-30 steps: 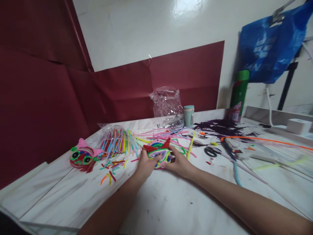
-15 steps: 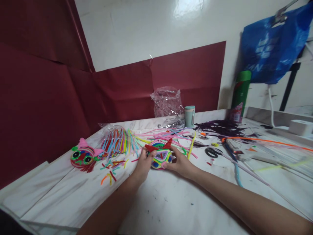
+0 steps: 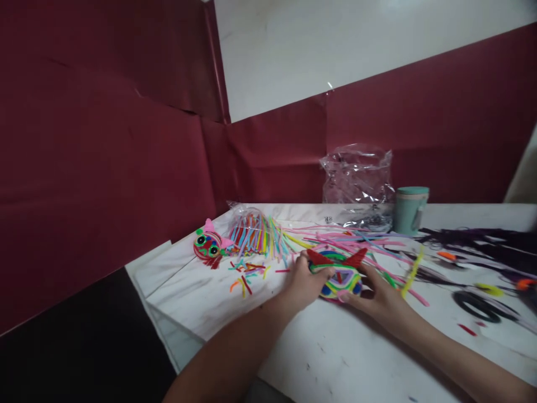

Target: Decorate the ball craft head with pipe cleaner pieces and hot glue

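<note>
A round, striped pipe-cleaner animal head (image 3: 338,280) with two red pointed ears is between my hands, just over the white marbled table. My left hand (image 3: 305,280) grips its left side, thumb across the front. From the other side, my right hand (image 3: 375,292) holds the lower right edge, its thumb near a small pink piece. A second pipe-cleaner animal head (image 3: 208,246), red with round black eyes and pink ears, lies at the left. Short cut pipe-cleaner bits (image 3: 247,274) are scattered between that head and my left wrist.
A clear bag of coloured pipe cleaners (image 3: 251,232) lies behind the scraps. Loose pink stems (image 3: 335,240) spread beyond my hands. Further right are black-handled scissors (image 3: 476,307), dark purple strands (image 3: 495,243), a mint-green cup (image 3: 411,210) and a crumpled clear bag (image 3: 356,176).
The camera view has turned left, so everything sits further right and the blue bag and green bottle have left the picture. Both hands still hold the red-eared head.
</note>
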`<state>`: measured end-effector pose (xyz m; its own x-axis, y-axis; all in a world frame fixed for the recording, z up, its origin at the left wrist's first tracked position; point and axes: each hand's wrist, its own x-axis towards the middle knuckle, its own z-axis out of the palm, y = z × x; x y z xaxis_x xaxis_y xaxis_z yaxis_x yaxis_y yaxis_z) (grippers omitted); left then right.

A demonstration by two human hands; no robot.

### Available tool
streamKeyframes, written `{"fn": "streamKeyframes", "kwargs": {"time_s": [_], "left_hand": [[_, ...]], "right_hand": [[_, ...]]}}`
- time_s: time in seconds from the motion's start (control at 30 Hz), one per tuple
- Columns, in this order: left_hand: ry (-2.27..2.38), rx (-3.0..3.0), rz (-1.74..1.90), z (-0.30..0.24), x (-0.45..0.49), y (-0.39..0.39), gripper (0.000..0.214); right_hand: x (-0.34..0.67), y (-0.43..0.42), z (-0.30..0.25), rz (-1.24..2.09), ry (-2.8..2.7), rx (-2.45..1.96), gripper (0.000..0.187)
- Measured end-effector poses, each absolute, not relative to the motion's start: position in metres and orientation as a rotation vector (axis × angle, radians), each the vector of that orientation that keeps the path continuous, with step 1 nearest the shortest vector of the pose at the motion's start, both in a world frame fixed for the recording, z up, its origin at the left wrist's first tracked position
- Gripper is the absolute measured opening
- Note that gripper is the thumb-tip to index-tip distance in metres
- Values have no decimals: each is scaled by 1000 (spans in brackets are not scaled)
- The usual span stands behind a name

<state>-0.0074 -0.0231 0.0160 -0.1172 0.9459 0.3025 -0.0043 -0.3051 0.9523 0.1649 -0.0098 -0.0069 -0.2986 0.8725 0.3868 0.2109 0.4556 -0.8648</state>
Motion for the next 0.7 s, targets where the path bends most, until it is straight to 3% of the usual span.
{"fn": "streamKeyframes", "kwargs": {"time_s": [0.57, 0.7], "left_hand": [[941, 1164, 1452, 18, -5, -24, 54], [877, 1154, 1386, 19, -7, -22, 66]], "right_hand": [[171, -6, -13, 890, -1777, -982, 67], [172, -7, -13, 959, -1794, -979, 70]]}}
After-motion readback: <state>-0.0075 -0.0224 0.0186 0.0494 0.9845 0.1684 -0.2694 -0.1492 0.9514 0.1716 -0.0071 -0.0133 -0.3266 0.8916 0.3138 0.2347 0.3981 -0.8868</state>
